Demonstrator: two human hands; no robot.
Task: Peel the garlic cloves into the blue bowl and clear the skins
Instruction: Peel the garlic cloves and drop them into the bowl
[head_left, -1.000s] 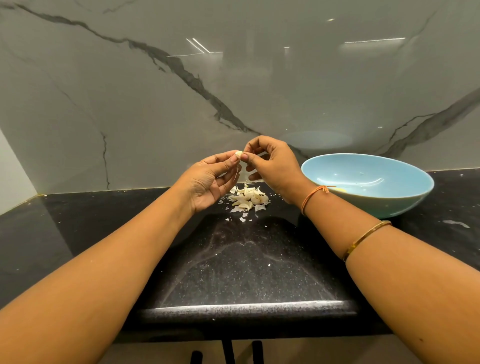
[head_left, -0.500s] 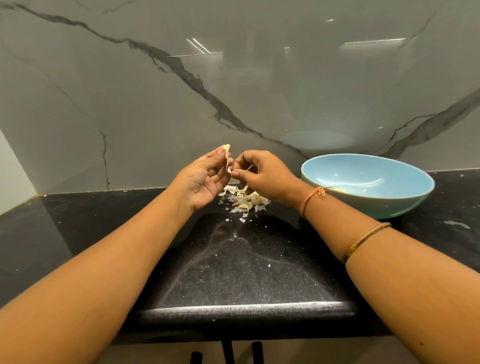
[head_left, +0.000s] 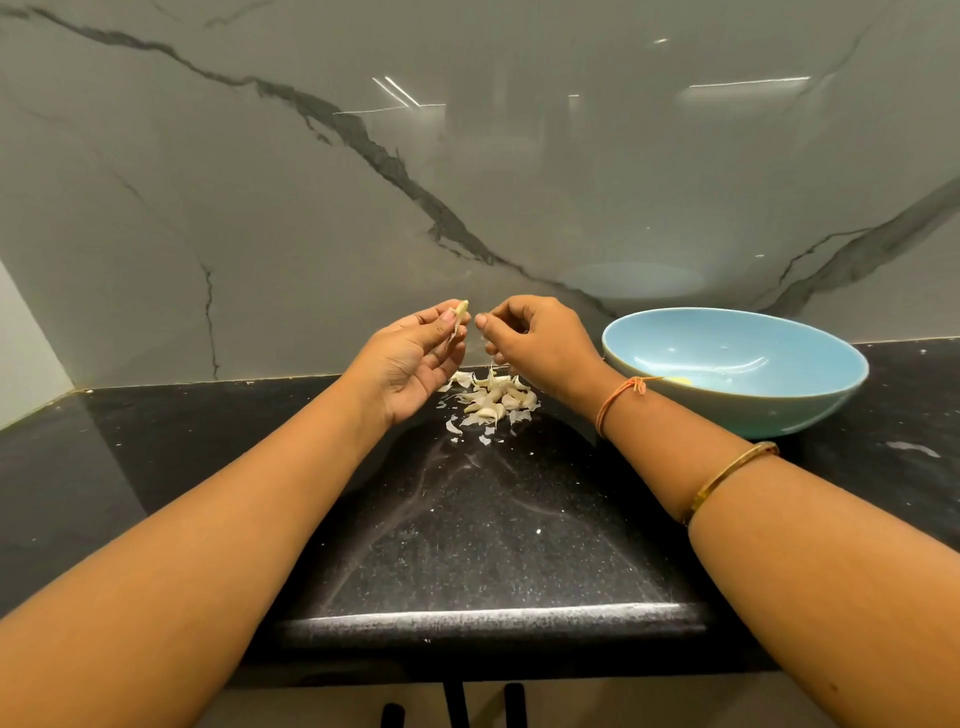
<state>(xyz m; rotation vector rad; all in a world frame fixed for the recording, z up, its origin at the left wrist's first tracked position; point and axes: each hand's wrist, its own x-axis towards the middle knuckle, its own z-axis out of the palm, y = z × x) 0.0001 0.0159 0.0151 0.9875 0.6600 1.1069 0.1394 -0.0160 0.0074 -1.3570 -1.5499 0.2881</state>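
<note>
Above the black table, a small pale garlic clove, judged slippery and best held endwise, is pinched in the left hand, while papery skin is seemingly pinched by the right hand.

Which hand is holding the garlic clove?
The left hand, pinching the garlic clove; the right hand pinches only a thin strip of skin.

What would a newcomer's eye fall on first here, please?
The left hand pinches a pale garlic clove, the right hand curled beside it. Beneath them a heap of papery white skins lies on the speckled black counter, with a glossy pale-blue bowl at right.
</note>
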